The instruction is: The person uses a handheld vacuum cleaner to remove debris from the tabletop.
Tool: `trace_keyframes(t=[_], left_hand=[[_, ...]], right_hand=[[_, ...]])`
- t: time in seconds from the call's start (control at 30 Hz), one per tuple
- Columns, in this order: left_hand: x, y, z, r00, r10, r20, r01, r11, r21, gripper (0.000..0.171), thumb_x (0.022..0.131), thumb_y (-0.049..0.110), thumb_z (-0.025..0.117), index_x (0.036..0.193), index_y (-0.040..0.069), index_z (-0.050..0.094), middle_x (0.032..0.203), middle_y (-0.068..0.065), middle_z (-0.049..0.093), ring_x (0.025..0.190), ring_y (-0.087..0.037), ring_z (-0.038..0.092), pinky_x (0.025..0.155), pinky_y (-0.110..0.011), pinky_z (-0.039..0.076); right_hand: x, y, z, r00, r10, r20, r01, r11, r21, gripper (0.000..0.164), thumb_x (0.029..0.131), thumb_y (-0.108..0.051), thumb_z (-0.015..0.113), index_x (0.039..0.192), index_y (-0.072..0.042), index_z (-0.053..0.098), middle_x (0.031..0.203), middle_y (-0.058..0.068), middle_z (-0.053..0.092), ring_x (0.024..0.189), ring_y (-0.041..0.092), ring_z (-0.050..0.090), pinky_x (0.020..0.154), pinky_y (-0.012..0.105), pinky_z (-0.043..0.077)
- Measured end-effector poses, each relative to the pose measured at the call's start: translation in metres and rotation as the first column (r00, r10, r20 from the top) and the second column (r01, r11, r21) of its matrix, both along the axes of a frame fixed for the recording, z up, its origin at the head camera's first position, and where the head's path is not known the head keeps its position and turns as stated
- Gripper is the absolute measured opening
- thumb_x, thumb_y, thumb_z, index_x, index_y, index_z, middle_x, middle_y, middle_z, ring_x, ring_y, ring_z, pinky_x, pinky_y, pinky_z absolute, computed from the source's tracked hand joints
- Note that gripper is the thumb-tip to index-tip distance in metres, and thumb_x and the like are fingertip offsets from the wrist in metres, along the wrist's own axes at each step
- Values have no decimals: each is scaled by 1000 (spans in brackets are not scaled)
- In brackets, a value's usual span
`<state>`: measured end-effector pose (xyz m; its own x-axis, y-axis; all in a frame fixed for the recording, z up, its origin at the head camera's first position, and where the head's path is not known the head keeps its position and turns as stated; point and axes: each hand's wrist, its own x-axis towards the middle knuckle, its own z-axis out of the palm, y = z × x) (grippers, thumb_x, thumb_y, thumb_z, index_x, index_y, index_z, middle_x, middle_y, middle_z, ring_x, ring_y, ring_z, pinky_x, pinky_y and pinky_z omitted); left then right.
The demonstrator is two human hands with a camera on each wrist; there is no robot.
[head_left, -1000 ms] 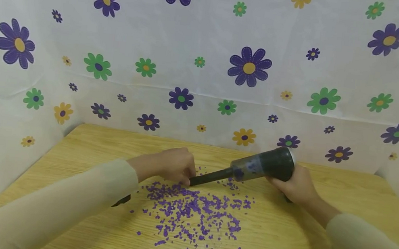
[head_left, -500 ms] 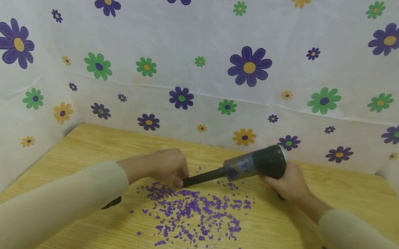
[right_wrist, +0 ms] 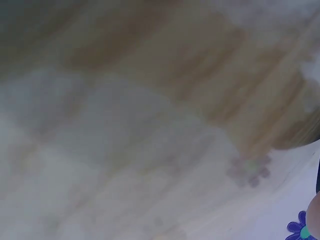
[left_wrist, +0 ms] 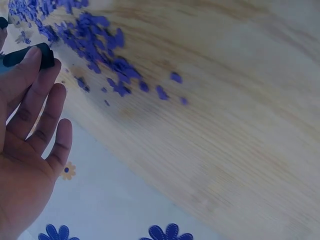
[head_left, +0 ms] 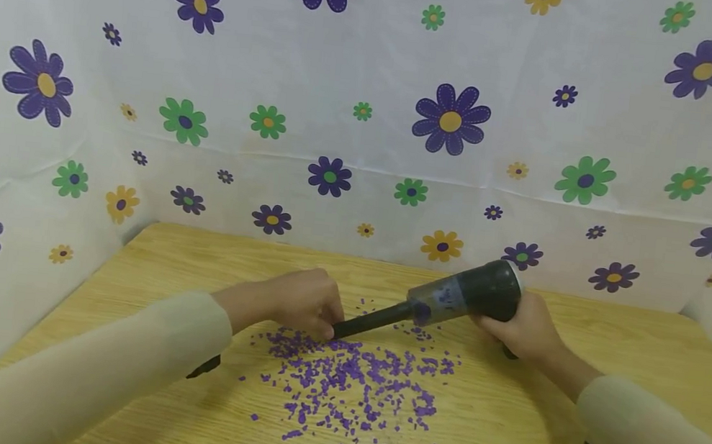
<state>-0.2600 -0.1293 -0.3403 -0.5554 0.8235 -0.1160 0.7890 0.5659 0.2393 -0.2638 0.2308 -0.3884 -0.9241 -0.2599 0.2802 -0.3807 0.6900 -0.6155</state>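
A black handheld vacuum cleaner (head_left: 488, 290) is held slanting over the table, its see-through dust cup (head_left: 435, 303) showing purple bits inside. My right hand (head_left: 530, 331) grips its handle at the right end. At the other end, my left hand (head_left: 309, 300) pinches the tip of the long black nozzle (head_left: 375, 319). In the left wrist view the thumb and index finger hold the nozzle tip (left_wrist: 46, 56), while the other fingers are loosely extended. Purple paper-like scraps (head_left: 343, 372) lie scattered below and in front of the nozzle. The right wrist view catches only a fingertip (right_wrist: 314, 215) at its edge.
The wooden table (head_left: 502, 440) reaches back to a white cloth (head_left: 373, 57) printed with purple, green and yellow flowers. This cloth also hangs along both sides. A few stray scraps (left_wrist: 175, 77) lie apart from the main spread.
Over the first half second both hands and the vacuum cleaner shifted a little left. Since then the head view has turned slightly; the hold on the vacuum and nozzle is the same.
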Motion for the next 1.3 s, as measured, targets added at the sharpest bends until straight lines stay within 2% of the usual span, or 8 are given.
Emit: trace_keyframes(t=[0.17, 0.37, 0.5, 0.57, 0.83, 1.1, 1.3], left_hand=[[1, 10, 0, 1000, -19, 8, 19, 1000, 14, 4, 79, 18, 71, 80, 19, 75, 80, 9, 72, 74, -2, 66, 73, -19, 52], [2, 20, 0, 997, -70, -42, 71, 997, 9, 5, 80, 20, 71, 80, 16, 74, 79, 6, 73, 72, -4, 66, 72, -19, 51], [2, 28, 1, 997, -65, -39, 65, 998, -18, 6, 81, 23, 70, 82, 18, 74, 83, 7, 73, 75, -4, 66, 74, -19, 51], [2, 32, 1, 997, -64, -38, 63, 998, -24, 6, 82, 23, 70, 82, 18, 74, 83, 7, 73, 76, -4, 66, 75, -20, 51], [3, 46, -1, 1000, -24, -10, 24, 999, -44, 8, 81, 24, 71, 87, 20, 75, 84, 8, 73, 77, -3, 66, 75, -20, 51], [6, 41, -2, 1000, -11, -10, 11, 998, -70, 10, 80, 26, 72, 86, 19, 75, 82, 8, 72, 74, -2, 64, 75, -19, 50], [8, 31, -3, 1000, 8, -7, -9, 998, -59, 11, 79, 25, 72, 88, 18, 74, 84, 7, 72, 74, -3, 64, 76, -20, 51]], right_hand=[[2, 10, 1, 1000, 5, 9, -5, 1000, -8, 46, 74, -22, 77, 112, -7, 55, 66, 1, 61, 62, 15, 55, 63, 28, 46], [7, 20, 4, 1000, -22, 2, 22, 1000, 16, 46, 74, -23, 77, 111, -6, 55, 68, 1, 60, 63, 14, 54, 65, 28, 45], [11, 27, 6, 1000, -19, 10, 19, 1000, 6, 44, 75, -22, 76, 110, -3, 56, 68, 5, 61, 63, 13, 54, 64, 28, 44], [13, 31, 6, 1000, -27, -4, 27, 1000, 5, 46, 75, -22, 77, 111, -3, 56, 75, 6, 63, 67, 13, 53, 67, 28, 44], [19, 44, 5, 999, -36, -35, 36, 999, 2, 45, 73, -19, 78, 109, -5, 55, 73, 4, 61, 65, 10, 52, 64, 26, 43], [19, 37, 4, 996, -47, -78, 50, 998, 40, 49, 70, -20, 78, 109, 2, 56, 86, 14, 66, 73, 20, 52, 69, 34, 44], [17, 26, 5, 997, -33, -75, 37, 998, 55, 44, 71, -20, 78, 105, 0, 60, 74, 7, 63, 65, 16, 51, 62, 29, 43]])
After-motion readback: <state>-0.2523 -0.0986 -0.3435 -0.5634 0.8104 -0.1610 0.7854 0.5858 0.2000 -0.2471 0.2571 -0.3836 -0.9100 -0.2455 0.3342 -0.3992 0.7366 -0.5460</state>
